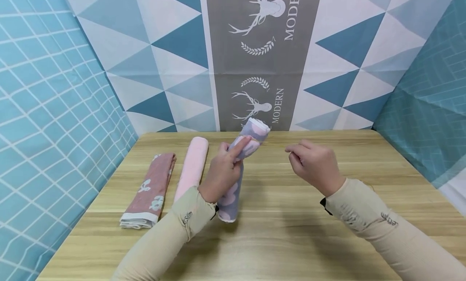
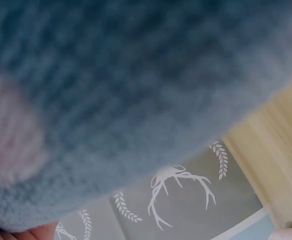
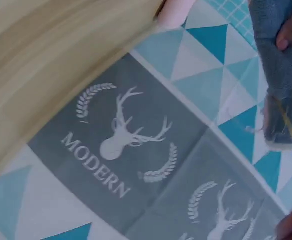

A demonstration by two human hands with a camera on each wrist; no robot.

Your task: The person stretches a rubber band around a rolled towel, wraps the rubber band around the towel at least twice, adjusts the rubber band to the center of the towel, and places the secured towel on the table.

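Note:
My left hand (image 1: 225, 172) grips a rolled grey-lilac towel (image 1: 233, 196) with pink spots, index finger along its upper part. The roll is tilted, its white-edged top end leaning right, and fills much of the left wrist view. A thin yellow rubber band (image 3: 287, 119) crosses the roll near that end. To the right, apart from the towel, my right hand (image 1: 316, 163) has curled fingers, thumb and index finger close together. The band stretches from the towel toward these fingers, thin and faint in the head view.
Left of the held towel lies a pink rolled towel (image 1: 193, 163). Farther left is a folded dusty-rose towel (image 1: 151, 190) with pale flower shapes. Both rest on the wooden table (image 1: 269, 248). A patterned backdrop (image 1: 182, 62) rises behind the table's far edge.

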